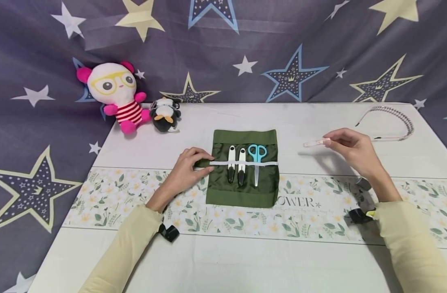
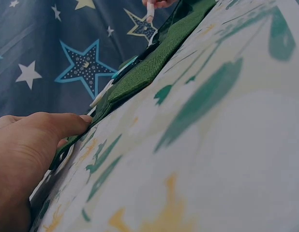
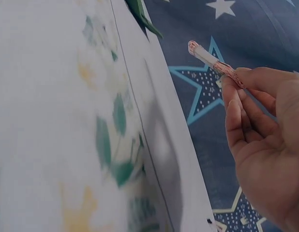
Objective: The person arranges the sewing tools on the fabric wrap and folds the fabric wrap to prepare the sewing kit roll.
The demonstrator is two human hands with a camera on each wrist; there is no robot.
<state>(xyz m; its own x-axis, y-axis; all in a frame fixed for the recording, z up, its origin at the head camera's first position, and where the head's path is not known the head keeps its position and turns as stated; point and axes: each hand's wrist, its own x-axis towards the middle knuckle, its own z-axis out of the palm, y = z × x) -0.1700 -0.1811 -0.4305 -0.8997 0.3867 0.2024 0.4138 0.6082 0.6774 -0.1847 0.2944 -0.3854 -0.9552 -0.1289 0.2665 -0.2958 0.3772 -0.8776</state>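
A green fabric organizer lies spread on the table, a white elastic strap across its middle. Under the strap sit two slim white-and-black tools of unclear kind and a pair of scissors with turquoise handles. At the organizer's left edge, by the strap's end, my left hand pinches the fabric between thumb and fingers. Above the table to the right, my right hand pinches one end of a slim pink-and-white bundle with a white band; its other end points left.
A pink-and-white plush toy and a small penguin plush sit at the back left. A headband lies at the back right. Star-patterned cloth hangs behind the table, which has a floral strip across it.
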